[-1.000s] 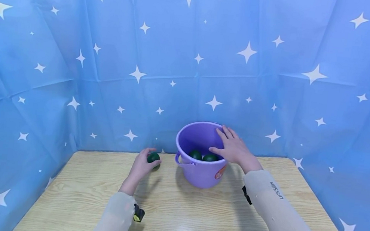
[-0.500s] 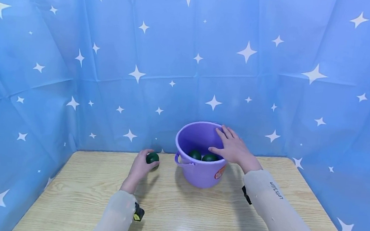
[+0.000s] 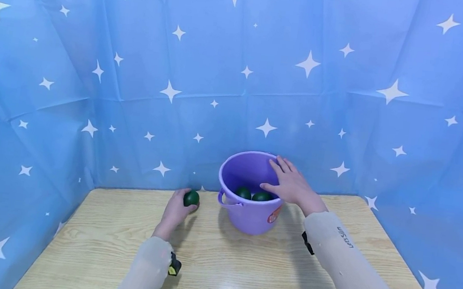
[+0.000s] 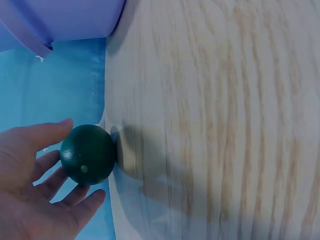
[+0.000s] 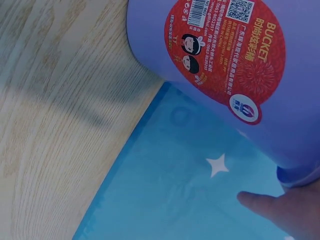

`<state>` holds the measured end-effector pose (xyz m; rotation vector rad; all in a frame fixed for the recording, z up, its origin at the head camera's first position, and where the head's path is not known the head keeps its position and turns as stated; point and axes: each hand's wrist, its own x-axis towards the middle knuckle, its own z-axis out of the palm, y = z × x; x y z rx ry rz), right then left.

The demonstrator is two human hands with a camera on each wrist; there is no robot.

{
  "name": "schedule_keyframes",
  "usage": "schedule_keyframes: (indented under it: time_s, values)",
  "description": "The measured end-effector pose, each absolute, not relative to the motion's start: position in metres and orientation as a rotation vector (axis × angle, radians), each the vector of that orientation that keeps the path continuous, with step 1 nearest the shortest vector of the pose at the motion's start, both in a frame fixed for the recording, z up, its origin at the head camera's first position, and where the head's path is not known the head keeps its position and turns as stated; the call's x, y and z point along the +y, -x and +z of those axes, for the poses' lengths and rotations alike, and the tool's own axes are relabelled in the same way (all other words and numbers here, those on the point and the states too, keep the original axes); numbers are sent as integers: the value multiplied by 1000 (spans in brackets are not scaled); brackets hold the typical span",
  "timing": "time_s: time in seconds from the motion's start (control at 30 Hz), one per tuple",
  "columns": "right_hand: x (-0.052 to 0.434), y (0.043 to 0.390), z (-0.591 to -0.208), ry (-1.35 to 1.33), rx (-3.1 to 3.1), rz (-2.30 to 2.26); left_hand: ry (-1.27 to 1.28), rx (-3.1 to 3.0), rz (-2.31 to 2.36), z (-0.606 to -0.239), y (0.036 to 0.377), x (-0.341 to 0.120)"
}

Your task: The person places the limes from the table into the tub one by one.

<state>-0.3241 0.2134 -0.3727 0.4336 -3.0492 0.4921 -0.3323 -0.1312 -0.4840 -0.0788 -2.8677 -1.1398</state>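
Observation:
My left hand (image 3: 175, 209) holds a dark green, round, glossy fruit (image 4: 88, 155) at the table's far edge. In the left wrist view the thumb lies on one side of it and the fingers curl behind and below. The fruit has a small pale spot and appears to touch the table. A purple bucket (image 3: 249, 219) stands to its right, with two dark green fruits (image 3: 262, 196) visible inside. My right hand (image 3: 292, 186) rests on the bucket's right rim, fingers spread. In the right wrist view, one finger (image 5: 260, 202) reaches past the rim; most of that hand is out of frame.
The bucket's handle (image 3: 227, 203) hangs at its left front. A red label (image 5: 225, 55) is on its side. The wooden table (image 3: 202, 264) ends at a blue, star-printed cloth (image 3: 206, 66) behind and at both sides.
My left fingers have drawn in closer round the fruit, and the thumb has shifted slightly down its near side. The right hand and the bucket have stayed in place.

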Motion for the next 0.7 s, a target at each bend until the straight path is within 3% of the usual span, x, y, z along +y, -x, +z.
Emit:
schedule_keyframes:
  time_s: [0.7]
  values:
    - [212, 323, -372, -435, -3050, 507, 103, -2895, -999, -485, 331, -120]
